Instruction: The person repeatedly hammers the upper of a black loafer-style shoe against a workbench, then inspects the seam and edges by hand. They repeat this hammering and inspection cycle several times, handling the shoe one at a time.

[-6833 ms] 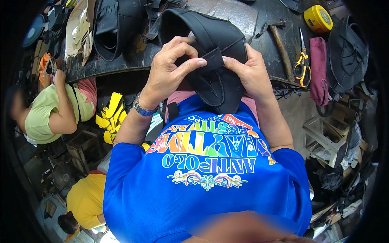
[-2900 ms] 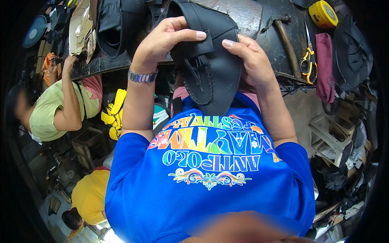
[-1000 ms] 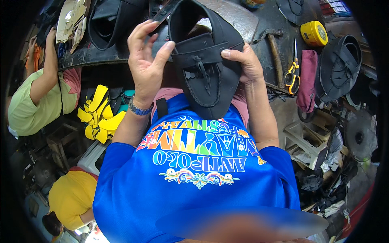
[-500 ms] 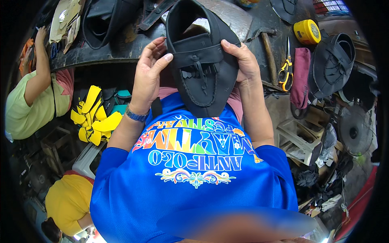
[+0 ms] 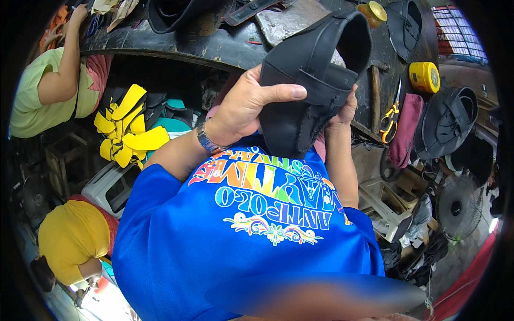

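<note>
The left hand (image 5: 243, 107) closes its grip on a black shoe upper (image 5: 310, 80), thumb laid flat across the strap on the near face and the remaining fingers wrapped behind the left edge. The right hand (image 5: 345, 109) grips the same upper from the right side; only its knuckles and part of the palm show past the material, so the finger spread there cannot be read. The upper is held in the air above the person's chest and in front of the dark worktop (image 5: 214, 48), opening turned up and away, frayed lower edge pointing down toward the blue shirt (image 5: 241, 235). A metal wristwatch (image 5: 206, 140) sits on the left wrist. On the worktop to the right lie a hammer (image 5: 375, 96), yellow-handled scissors (image 5: 390, 115), a yellow tape measure (image 5: 424, 76) and further black uppers (image 5: 447, 125). Yellow sole cut-outs (image 5: 126, 131) are stacked below the worktop at left, near a person in a green shirt (image 5: 40, 101).
</note>
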`<state>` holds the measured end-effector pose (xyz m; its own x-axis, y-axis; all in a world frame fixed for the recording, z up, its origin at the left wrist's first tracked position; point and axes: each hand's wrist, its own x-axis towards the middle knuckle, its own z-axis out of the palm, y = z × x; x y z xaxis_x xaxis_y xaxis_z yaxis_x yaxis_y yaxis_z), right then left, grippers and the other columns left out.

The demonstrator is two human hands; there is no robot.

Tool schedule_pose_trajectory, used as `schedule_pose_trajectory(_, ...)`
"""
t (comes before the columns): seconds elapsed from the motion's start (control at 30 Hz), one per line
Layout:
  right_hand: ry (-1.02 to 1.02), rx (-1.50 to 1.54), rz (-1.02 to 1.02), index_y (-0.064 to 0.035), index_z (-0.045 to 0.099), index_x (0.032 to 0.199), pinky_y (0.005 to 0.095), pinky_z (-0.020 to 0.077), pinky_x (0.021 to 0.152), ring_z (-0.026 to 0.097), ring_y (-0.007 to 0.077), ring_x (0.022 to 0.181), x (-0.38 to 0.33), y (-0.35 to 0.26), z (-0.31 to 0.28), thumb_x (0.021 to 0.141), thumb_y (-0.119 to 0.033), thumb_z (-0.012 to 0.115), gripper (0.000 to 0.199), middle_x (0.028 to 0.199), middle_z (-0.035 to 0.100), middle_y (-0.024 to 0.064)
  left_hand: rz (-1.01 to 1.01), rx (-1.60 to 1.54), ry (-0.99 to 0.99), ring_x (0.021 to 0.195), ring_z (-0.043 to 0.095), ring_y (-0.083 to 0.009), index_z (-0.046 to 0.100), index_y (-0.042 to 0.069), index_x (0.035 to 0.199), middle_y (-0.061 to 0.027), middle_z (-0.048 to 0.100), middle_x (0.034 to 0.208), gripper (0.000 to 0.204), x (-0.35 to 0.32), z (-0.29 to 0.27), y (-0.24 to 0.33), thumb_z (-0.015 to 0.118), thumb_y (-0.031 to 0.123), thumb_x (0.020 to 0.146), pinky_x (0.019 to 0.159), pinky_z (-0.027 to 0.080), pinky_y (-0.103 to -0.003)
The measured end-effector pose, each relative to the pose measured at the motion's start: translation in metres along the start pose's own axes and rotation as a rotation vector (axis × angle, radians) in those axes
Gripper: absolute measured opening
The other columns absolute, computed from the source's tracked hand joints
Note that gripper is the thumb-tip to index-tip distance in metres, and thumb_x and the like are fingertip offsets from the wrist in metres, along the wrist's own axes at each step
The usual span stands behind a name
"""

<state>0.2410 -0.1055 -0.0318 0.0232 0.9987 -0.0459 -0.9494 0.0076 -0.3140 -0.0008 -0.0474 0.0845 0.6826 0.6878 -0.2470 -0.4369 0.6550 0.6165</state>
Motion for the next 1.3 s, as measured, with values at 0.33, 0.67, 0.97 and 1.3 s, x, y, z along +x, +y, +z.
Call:
schedule_pose_trajectory(0.33,0.085,-0.202,-0.058,0.0031,0.063,0.122,0.0445,0.0529,0.098,0.068,0.0296,0.107,0.002,-0.003,0.024,0.093,-0.022,0.07,0.039,0.121,0.068,0.0181,-0.054,-0.063,0.049,0.1,0.07,-0.0224,0.065,0.003,0.119,-0.0124,0.071,0.111,0.033,0.021,-0.015,0.007,0.074,0.012,0.088,0.09,0.057,-0.037)
schedule_pose_trajectory(0.67,0.125,-0.31,-0.073,0.0027,0.058,0.127,0.0406,0.0585,0.089,0.07,0.027,0.1,-0.002,-0.007,0.056,0.085,-0.005,0.073,0.045,0.115,0.069,0.0164,0.004,-0.135,-0.056,0.102,0.071,-0.0245,0.063,0.002,0.123,-0.0143,0.071,0.114,0.034,0.042,-0.052,-0.006,0.071,0.013,0.091,0.091,0.058,-0.041)
schedule_pose_trajectory(0.97,0.135,-0.11,0.108,0.005,0.058,0.127,0.0438,0.0568,0.093,0.07,0.0294,0.104,0.005,-0.013,0.05,0.092,-0.005,0.066,0.037,0.118,0.068,0.0188,0.049,-0.176,-0.062,0.099,0.071,-0.0224,0.066,0.004,0.119,-0.0122,0.072,0.11,0.032,0.054,-0.055,-0.013,0.073,0.009,0.088,0.088,0.059,-0.04)
schedule_pose_trajectory(1.3,0.073,-0.179,0.047,0.0043,0.059,0.126,0.0421,0.0554,0.095,0.068,0.0275,0.107,-0.005,-0.011,0.052,0.092,-0.009,0.068,0.038,0.118,0.069,0.0177,-0.027,-0.061,-0.093,0.097,0.071,-0.0209,0.064,0.001,0.118,-0.0116,0.072,0.108,0.035,0.045,-0.047,0.001,0.075,0.007,0.086,0.087,0.059,-0.037)
